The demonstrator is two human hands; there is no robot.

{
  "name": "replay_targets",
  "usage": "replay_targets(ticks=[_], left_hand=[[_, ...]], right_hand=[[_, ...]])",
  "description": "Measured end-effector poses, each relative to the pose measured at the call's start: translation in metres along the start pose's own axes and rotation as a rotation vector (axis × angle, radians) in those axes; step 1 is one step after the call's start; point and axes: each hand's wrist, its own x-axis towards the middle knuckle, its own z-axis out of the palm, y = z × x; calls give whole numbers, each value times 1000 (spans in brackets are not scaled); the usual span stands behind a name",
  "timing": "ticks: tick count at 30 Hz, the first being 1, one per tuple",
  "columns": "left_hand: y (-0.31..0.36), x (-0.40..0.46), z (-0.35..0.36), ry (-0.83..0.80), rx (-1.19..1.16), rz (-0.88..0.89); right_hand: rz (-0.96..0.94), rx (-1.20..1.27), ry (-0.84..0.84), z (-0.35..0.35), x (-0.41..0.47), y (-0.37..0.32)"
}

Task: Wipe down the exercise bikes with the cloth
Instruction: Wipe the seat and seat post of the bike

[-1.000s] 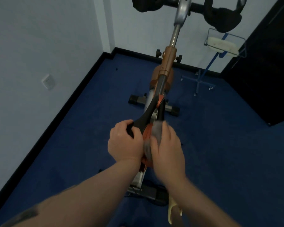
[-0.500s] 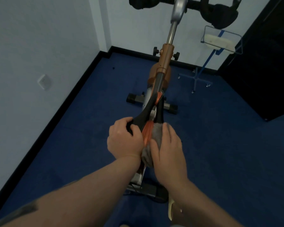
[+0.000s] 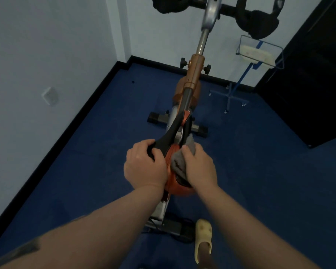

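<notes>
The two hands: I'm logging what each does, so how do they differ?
The left hand grips the black side of the saddle bare; the right hand presses a grey cloth on its orange side. The left steadies, the right wipes. Both rest on the saddle.

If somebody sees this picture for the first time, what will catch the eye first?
Two bare hands meet at the centre on the saddle of an orange exercise bike. The left hand grips the saddle; the right hand presses a grey cloth on it. A yellow slipper shows below.
</notes>
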Motion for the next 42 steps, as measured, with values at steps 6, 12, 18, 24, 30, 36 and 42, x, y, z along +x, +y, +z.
replay_targets(ticks=[6, 12, 18, 24, 30, 36, 42], left_hand=[[0, -1, 1, 11, -16, 21], [-1, 0, 1, 5, -10, 9], [-2, 0, 2, 36, -5, 36], [-2, -2, 4, 90, 39, 81], [-2, -1, 4, 64, 110, 48], [3, -4, 3, 122, 148, 40], [12, -10, 9, 285, 312, -192]], right_hand=[[-122, 14, 136, 8, -58, 13], [120, -92, -36, -3, 16, -15], [-123, -307, 88, 9, -21, -8], [-14, -203, 34, 11, 65, -28], [-382, -399, -41, 0, 141, -36], [-1140, -730, -236, 0, 105, -45], [-1385, -738, -645, -31, 163, -41]])
